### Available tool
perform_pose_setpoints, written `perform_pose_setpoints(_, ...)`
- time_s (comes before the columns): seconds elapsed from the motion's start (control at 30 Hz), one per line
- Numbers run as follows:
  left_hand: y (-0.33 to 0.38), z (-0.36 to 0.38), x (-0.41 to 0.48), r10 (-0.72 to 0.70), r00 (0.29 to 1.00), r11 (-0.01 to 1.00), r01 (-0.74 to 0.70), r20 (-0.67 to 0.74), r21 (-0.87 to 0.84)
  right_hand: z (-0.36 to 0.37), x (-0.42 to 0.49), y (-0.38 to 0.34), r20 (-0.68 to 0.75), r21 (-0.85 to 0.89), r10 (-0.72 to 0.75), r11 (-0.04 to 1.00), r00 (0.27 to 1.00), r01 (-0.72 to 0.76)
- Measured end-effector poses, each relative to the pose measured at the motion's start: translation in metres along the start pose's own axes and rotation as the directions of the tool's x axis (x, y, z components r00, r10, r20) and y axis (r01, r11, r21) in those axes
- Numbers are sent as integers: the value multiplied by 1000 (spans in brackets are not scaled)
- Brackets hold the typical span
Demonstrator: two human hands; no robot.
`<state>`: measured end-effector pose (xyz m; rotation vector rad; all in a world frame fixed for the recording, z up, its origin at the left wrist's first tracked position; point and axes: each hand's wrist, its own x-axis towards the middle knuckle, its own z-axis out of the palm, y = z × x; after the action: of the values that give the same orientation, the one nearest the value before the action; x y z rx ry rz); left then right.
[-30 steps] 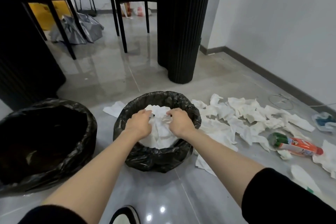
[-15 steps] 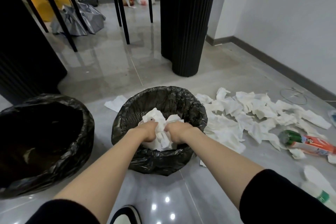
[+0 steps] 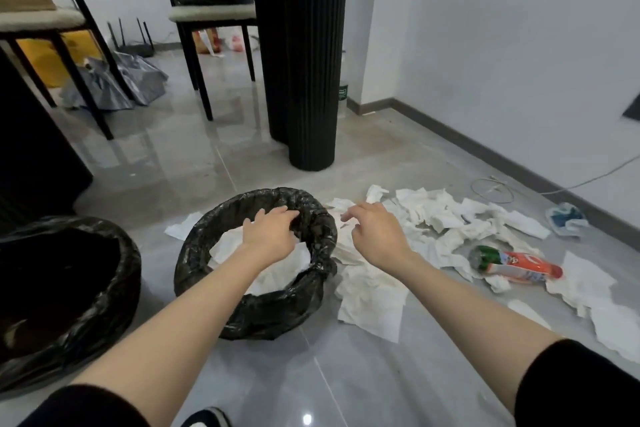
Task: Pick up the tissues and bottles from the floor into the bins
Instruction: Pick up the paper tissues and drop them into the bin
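Observation:
A small bin lined with a black bag (image 3: pixel 322 239) stands on the floor in front of me, with white tissues (image 3: pixel 277 270) piled inside. My left hand (image 3: pixel 268 230) hovers over its far side, fingers relaxed and empty. My right hand (image 3: pixel 375 230) is just right of the bin's rim, above the scattered white tissues (image 3: pixel 450 218) on the floor, fingers loose and holding nothing. A bottle with a red label and green end (image 3: pixel 514 265) lies on its side among the tissues at the right. One more tissue (image 3: pixel 181 227) lies left of the bin.
A larger black-bagged bin (image 3: pixel 114 288) stands at the left. A black fluted pillar (image 3: pixel 304 55) rises behind the small bin. Chairs (image 3: pixel 207 17) and a grey umbrella (image 3: pixel 114 80) are further back. A wall with a baseboard runs along the right, with a cable (image 3: pixel 491 189) and a blue-white wrapper (image 3: pixel 566 218).
Both hands have let go of the tissues they pressed into the small bin and lifted out. The right hand has moved right, past the rim, over the floor tissues.

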<state>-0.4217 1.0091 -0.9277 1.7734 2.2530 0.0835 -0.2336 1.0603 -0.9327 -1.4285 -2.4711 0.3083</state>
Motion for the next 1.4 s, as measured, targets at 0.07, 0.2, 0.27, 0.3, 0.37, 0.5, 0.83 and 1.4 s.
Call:
perform_pose_setpoints(0.07, 17, -4, -1, 48, 996, 999, -49, -69, -20, -6, -10, 12, 6, 26, 44, 999, 999, -44)
perform_pose_setpoints(0.2, 64, -8, -7, 161, 974, 980, -177, -159, -89, -16, -34, 43, 18, 33, 139, 990, 990, -139)
perform_pose_setpoints(0.27, 82, -5, -11, 191, 964, 971, -213, -185, -104, -17, -43, 55, 42, 47, 190, 980, 981, -192)
perform_pose_setpoints(0.3, 91, -1, -11, 211, 959, 967, -233, -190, -102, -17, -48, 62, 54, 53, 218, 974, 975, -221)
perform_pose_setpoints(0.37, 103, 8, -11, 246, 951, 958, -268, -190, -100, -14, -56, 73, 73, 68, 254, 963, 964, -259)
perform_pose_setpoints(0.5, 118, 35, -5, 287, 948, 946, -303, -137, -111, -2, -69, 89, 112, 84, 324, 939, 940, -333)
perform_pose_setpoints(0.83, 116, 110, 10, 224, 972, 958, -206, 72, -200, 49, -85, 115, 261, 151, 419, 872, 870, -466)
perform_pose_setpoints(1.4, 80, 194, 17, 129, 935, 936, -5, 330, -352, 137, -76, 127, 551, 439, 603, 380, 578, -814)
